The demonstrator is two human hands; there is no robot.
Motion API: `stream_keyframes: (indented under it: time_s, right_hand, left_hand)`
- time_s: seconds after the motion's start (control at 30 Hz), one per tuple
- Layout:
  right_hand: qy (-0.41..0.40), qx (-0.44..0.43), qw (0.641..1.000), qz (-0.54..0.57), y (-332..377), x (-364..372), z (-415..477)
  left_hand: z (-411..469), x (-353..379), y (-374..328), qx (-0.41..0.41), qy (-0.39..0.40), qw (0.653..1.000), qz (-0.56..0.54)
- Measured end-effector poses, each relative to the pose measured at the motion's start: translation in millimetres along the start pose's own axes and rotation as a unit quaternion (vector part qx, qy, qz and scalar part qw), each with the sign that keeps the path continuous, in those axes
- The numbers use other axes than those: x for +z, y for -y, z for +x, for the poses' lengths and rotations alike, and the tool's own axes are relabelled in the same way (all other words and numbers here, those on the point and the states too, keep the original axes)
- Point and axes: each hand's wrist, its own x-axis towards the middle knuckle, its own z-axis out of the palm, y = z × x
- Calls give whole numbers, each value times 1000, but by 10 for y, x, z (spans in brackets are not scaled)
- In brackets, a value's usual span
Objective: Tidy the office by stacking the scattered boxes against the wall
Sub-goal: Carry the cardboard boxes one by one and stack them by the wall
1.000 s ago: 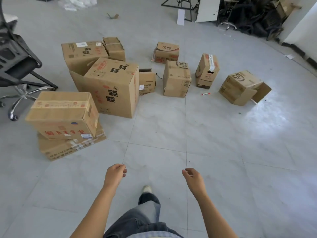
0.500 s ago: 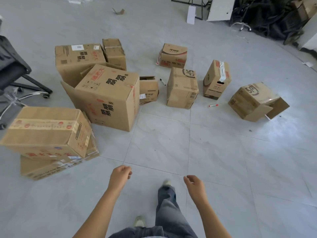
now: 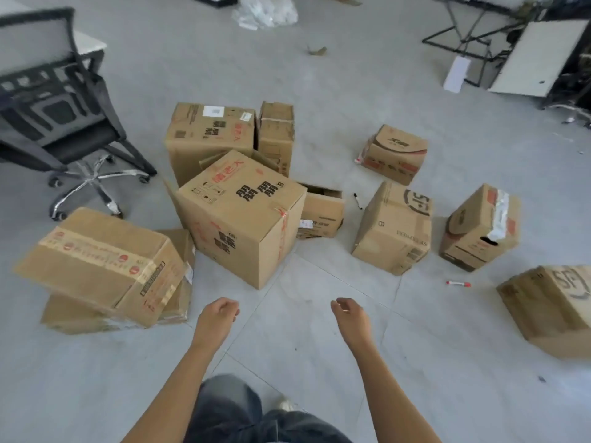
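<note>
Barely started: brown cardboard boxes scattered mid-room on grey floor tiles, none at a wall; only one taped carton sits atop another. Left hand, right hand loosely curled, empty.

- The large box near the middle of the floor is matt brown cardboard, printed in black and red.
- The taped box near the floor's left edge has a glossy printed tape strip over dull cardboard.
- The floor is smooth grey tile with a faint sheen.
- The chair has black mesh cloth; its base is shiny metal.
- The trousers are faded denim.
- The wrap at the far edge is crumpled clear plastic.
</note>
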Motion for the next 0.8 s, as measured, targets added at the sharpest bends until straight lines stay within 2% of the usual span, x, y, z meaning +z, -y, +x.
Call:
stream_keyframes:
  time_s: [0.2, 0.33, 0.57, 0.67, 0.8]
  right_hand:
    - [115, -11, 989, -95, 343, 369, 678]
    - [96, -21, 991, -93, 882, 525, 1351]
    - [65, -45, 995, -61, 1970, 764, 2230]
    - [75, -31, 993, -86, 2128, 873, 2409]
    - [103, -6, 989, -109, 2115, 939, 2608]
  left_hand:
    - [550, -251, 99, -109, -88, 989, -41]
    - [1317, -414, -137, -122, -122, 981, -94]
    - [2634, -771, -1278, -32, -105, 993, -48]
    - [2913, -738, -1483, -49, -82, 994, -49]
    - [3101, -620, -1351, -88, -34, 995, -26]
